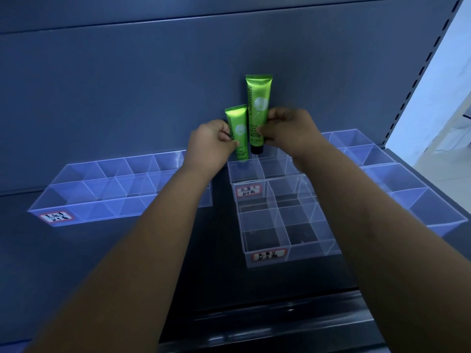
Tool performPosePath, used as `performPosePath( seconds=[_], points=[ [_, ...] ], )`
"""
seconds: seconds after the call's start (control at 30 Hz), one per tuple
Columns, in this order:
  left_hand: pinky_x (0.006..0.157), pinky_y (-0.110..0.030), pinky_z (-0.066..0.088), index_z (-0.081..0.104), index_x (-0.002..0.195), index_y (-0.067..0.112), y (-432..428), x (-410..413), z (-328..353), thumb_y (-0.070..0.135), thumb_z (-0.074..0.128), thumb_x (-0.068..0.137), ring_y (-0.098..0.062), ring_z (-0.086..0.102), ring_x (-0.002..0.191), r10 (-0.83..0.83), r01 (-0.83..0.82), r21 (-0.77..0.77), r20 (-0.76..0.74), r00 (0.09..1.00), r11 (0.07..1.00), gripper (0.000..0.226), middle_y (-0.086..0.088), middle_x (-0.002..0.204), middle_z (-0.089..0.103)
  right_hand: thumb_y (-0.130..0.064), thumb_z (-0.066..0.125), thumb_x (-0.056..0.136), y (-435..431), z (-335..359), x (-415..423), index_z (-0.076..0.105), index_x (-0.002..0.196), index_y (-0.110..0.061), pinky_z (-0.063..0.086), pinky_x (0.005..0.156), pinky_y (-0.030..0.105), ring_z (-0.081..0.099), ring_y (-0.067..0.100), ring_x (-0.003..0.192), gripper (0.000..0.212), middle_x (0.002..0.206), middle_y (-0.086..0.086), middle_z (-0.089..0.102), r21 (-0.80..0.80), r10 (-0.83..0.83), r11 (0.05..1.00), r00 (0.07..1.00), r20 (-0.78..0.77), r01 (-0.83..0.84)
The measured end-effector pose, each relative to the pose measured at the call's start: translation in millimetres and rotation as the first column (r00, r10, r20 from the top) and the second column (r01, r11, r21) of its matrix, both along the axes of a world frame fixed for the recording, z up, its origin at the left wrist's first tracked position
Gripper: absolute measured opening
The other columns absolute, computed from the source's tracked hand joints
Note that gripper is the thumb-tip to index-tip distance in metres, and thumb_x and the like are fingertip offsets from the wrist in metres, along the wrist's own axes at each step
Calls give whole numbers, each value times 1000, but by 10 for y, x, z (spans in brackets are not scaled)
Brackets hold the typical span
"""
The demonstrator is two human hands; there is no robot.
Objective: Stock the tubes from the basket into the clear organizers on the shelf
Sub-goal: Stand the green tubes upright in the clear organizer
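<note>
Two green tubes stand cap-down at the back of the shelf. My left hand (212, 141) grips the shorter-looking tube (238, 128), whose lower end reaches into the back-left cell of the middle clear organizer (246, 174). My right hand (288, 131) grips the taller tube (258, 108) by its lower part; its black cap hangs just above the neighbouring back cell. The basket is out of view.
A long clear organizer (76, 197) with a red-edged label lies at left. A second clear organizer (290, 240) with empty cells sits in front of the middle one, and more clear bins (418, 194) stand at right. The grey back panel (127, 85) rises behind; the shelf's front lip (280, 324) is near me.
</note>
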State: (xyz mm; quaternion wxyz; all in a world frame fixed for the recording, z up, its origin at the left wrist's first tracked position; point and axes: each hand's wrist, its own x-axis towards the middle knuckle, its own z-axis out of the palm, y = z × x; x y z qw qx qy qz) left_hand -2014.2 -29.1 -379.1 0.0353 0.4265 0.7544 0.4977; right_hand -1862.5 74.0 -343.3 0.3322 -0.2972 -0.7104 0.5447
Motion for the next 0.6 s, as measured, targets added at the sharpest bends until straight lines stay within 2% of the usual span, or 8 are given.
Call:
performPosePath(
  seconds=[0.1, 0.23, 0.33, 0.5, 0.6],
  points=[
    [80, -34, 56, 58, 80, 22, 0, 16, -2, 10, 82, 81, -7, 58, 70, 5, -5, 0, -5, 1000, 1000, 27, 12, 71, 62, 7, 67, 86, -6, 2, 1, 73, 95, -5, 57, 93, 52, 70, 38, 103, 16, 104, 23, 74, -4, -5, 1000, 1000, -5, 5],
    [84, -39, 59, 59, 84, 26, -5, 12, -1, 8, 79, 82, -14, 66, 79, 11, -11, 10, 13, 1000, 1000, 27, 10, 75, 66, 8, 66, 86, 1, 14, 5, 72, 96, -3, 57, 92, 53, 70, 40, 103, 16, 105, 25, 73, -17, -16, 1000, 1000, -17, 16],
    [85, -38, 59, 64, 91, 19, -16, 2, 1, 8, 77, 84, -11, 66, 79, 4, -4, 16, 25, 1000, 1000, 19, 11, 75, 67, 7, 66, 85, 24, 13, 7, 73, 97, -2, 58, 92, 54, 71, 39, 102, 16, 103, 24, 74, -17, -24, 1000, 1000, -14, 24],
    [83, -35, 58, 60, 81, 30, -9, 9, 8, 12, 78, 84, -12, 65, 78, -2, 0, 37, 40, 999, 999, 25, 7, 77, 66, 7, 65, 86, 29, 9, 19, 73, 99, -1, 58, 92, 52, 70, 39, 103, 17, 105, 25, 74, -21, -23, 1000, 1000, -10, 23],
    [81, -32, 57, 62, 82, 27, 3, 29, 11, 15, 80, 84, -11, 64, 77, -2, -1, 46, 60, 998, 999, 22, 6, 77, 66, 7, 65, 86, 29, 13, 25, 73, 102, 1, 59, 91, 50, 71, 38, 103, 18, 105, 24, 74, -19, -27, 999, 1000, -7, 27]
  ],
)
